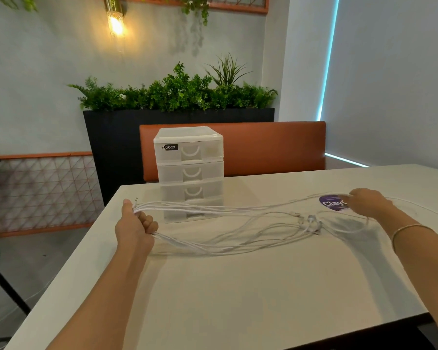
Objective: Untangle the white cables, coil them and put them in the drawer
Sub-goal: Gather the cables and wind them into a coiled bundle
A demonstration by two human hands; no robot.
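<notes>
White cables [238, 228] lie stretched in long loops across the pale worktop [238, 286], held taut between both hands. The left hand [134, 227] clenches a bundle of strands near the worktop's left edge, one plug end poking up past the thumb. The right hand [367, 202] grips the far loops over a purple sticker [331, 202]. Behind the cables stands a translucent drawer unit [189, 170], all drawers closed.
</notes>
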